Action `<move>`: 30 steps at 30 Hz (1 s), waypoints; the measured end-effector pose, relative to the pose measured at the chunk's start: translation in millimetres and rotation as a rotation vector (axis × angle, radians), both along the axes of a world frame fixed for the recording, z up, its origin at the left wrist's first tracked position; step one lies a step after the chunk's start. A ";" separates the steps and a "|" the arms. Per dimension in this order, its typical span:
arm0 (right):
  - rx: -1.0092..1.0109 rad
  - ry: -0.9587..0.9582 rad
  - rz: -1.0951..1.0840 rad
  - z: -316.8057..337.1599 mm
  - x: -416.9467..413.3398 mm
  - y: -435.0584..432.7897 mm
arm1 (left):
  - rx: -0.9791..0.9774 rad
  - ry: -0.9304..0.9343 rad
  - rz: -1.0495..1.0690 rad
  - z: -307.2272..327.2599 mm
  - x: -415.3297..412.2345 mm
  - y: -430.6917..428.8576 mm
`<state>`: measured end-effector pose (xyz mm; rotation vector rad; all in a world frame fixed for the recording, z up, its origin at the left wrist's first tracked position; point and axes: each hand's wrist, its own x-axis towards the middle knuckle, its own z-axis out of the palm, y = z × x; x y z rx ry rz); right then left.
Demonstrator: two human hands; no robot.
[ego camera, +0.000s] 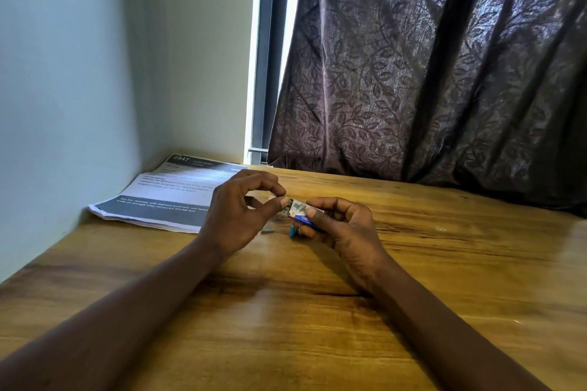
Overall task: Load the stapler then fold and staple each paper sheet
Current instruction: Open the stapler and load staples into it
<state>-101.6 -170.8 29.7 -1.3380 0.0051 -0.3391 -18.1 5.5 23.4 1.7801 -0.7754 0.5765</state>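
Note:
My right hand (341,225) holds a small blue staple box (303,217) just above the wooden table (286,311), its open end pointing left. My left hand (243,211) pinches with thumb and forefinger at that open end, where grey staples (293,208) show. A small blue object (293,232), possibly the stapler, lies on the table under the box, mostly hidden by my right fingers. A short strip of staples (267,231) lies on the table between my hands. A stack of printed paper sheets (165,197) rests at the far left, near the wall.
A white wall (63,89) borders the table on the left. A dark patterned curtain (428,73) hangs behind the table's far edge, with a window frame (266,73) beside it. A tiny bit of metal (441,228) lies on the table to the right.

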 end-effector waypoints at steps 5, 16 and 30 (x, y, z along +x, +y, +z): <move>-0.017 0.013 0.000 1.3 -1.3 0.0 | -0.019 0.201 -0.088 -2.0 2.7 0.3; 0.082 0.057 -0.022 3.3 -0.7 -2.5 | -0.175 0.585 -0.332 3.6 2.3 2.8; -0.052 -0.006 -0.048 0.1 0.5 -4.4 | -0.238 0.587 -0.327 5.6 -1.2 3.4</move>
